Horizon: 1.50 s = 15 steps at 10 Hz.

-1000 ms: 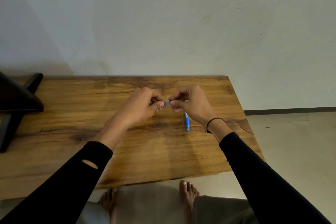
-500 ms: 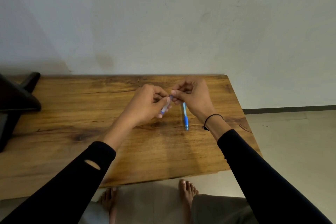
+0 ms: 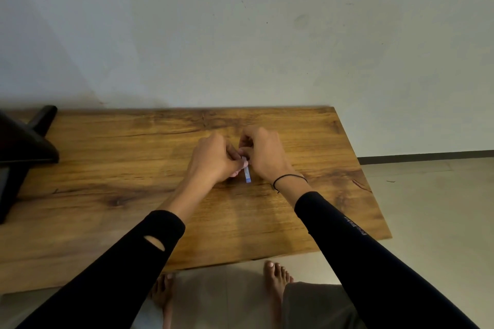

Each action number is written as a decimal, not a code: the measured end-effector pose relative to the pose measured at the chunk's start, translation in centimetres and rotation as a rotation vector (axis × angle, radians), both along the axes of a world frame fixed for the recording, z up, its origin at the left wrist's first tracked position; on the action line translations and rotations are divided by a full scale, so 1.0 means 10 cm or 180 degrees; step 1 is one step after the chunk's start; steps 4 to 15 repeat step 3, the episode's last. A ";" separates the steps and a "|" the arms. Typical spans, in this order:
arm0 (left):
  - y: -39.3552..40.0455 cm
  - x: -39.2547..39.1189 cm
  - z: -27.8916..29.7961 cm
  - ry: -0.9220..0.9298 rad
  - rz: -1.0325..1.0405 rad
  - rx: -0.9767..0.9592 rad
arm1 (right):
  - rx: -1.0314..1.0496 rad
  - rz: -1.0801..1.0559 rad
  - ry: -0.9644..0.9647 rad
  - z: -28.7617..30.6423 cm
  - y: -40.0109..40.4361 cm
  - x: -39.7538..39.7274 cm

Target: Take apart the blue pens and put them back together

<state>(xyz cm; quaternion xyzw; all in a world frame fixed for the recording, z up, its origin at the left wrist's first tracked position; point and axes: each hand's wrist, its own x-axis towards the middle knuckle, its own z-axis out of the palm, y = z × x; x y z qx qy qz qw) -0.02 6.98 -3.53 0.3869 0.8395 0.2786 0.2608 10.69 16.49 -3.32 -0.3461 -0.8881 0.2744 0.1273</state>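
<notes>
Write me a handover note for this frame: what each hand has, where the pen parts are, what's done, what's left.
Left hand: closed, fingertips pinching the upper end of the short blue plastic pen piece.
Right hand: closed, fingertips meeting the left at the same spot; what it grips is hidden.
Pen piece: pointing down between both hands, above the brown wooden table; contact with the table cannot be told.
Done: unclear from this frame whether the piece is being separated or joined.
Left: finish this pen; no other pen is visible now, possibly hidden under the right hand.
</notes>
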 end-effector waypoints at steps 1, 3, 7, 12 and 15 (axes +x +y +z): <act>0.00 0.02 0.00 0.0213 0.0061 -0.0016 | 0.0207 -0.0099 -0.0088 -0.01 -0.04 -0.01; -0.09 0.01 0.07 0.0085 0.0289 0.0219 | 0.0314 -0.0339 0.0071 0.01 -0.06 -0.01; -0.09 0.01 0.07 0.0085 0.0289 0.0219 | 0.0314 -0.0339 0.0071 0.01 -0.06 -0.01; -0.09 0.01 0.07 0.0085 0.0289 0.0219 | 0.0314 -0.0339 0.0071 0.01 -0.06 -0.01; -0.09 0.01 0.07 0.0085 0.0289 0.0219 | 0.0314 -0.0339 0.0071 0.01 -0.06 -0.01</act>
